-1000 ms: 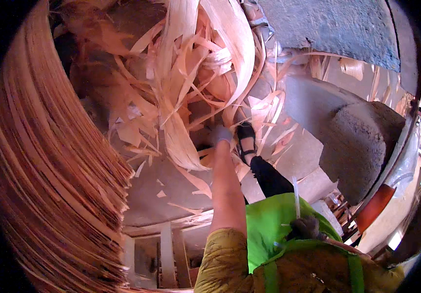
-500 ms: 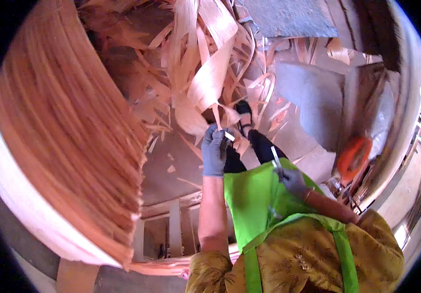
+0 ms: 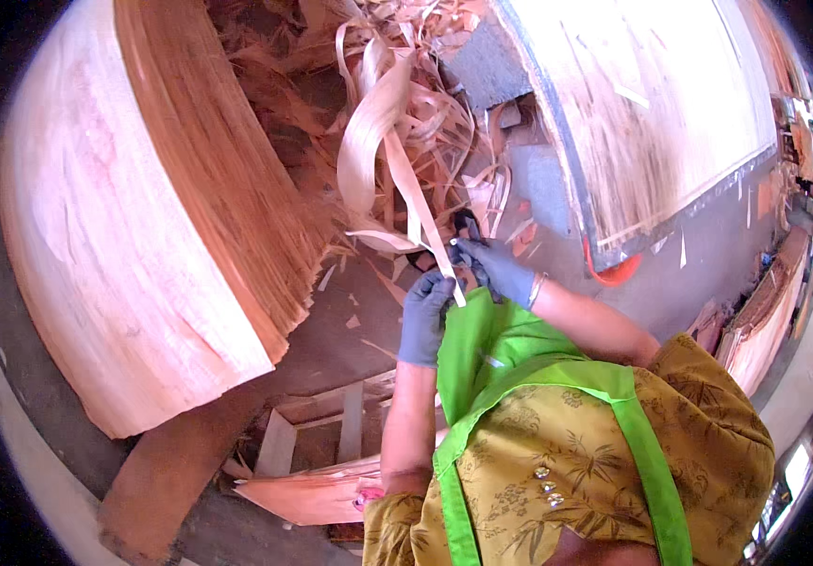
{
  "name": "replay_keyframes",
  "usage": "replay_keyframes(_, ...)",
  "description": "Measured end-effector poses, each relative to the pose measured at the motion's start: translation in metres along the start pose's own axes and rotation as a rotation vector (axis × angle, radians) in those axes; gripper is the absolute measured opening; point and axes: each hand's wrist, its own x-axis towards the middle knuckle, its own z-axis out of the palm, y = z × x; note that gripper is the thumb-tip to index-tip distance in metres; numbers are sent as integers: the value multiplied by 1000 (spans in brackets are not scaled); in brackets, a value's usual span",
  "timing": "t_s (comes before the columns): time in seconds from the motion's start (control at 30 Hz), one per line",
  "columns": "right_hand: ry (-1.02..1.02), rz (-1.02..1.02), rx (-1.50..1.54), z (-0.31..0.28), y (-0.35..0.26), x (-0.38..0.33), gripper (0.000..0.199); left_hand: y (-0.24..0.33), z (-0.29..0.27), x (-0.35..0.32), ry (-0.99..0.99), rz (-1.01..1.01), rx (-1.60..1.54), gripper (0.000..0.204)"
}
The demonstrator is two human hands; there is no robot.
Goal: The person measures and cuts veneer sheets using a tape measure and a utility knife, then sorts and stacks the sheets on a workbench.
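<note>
My left hand (image 3: 428,313), in a grey glove, pinches the near end of a long, thin wood veneer strip (image 3: 416,193). From there the strip runs up and away into a heap of curled veneer offcuts (image 3: 397,104) on the floor. My right hand (image 3: 503,271), also gloved, is just right of the strip, its fingers drawn together. A tiny pale tip shows at those fingertips, but what they hold is mostly hidden. Both hands are over the top edge of my green apron (image 3: 491,325).
On the left stands a tall stack of veneer sheets (image 3: 227,179) with a ragged edge. A slatted wooden pallet (image 3: 350,420) lies below it. At the right is a broad table with a pale sheet (image 3: 661,113), and an orange round object (image 3: 617,272) under its corner.
My right hand has moved up and left from the apron to the strip beside my left hand. More of the strip now lies stretched out. The view has shifted, bringing the right-hand table in.
</note>
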Motion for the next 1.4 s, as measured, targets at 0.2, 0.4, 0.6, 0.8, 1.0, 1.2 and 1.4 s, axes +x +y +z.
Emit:
replay_keyframes(0.2, -122, -15, 207, 24, -26, -37, 23, 8, 12, -44, -69, 111, 229, 10)
replay_keyframes(0.4, -82, -130, 32, 24, -27, -57, 21, 14, 21, -64, -70, 143, 404, 12)
replay_keyframes(0.6, -59, -301, -16, 25, -18, -40, 17, 33, 40, -71, -45, 157, 498, 24)
replay_keyframes(0.8, -102, -486, -47, 39, -12, -52, 14, 39, 43, -69, 149, 830, 1489, 19)
replay_keyframes(1.0, 114, -491, -25, 36, -17, -48, 15, 59, 73, -97, -179, 1397, 1535, 12)
replay_keyframes(1.2, 16, -548, -1066, 9, -34, -101, 40, 97, 44, -111, 18, 538, 109, 20)
replay_keyframes(1.4, -76, -638, -425, 38, -58, -166, 27, 106, 65, -135, -26, 604, 127, 20)
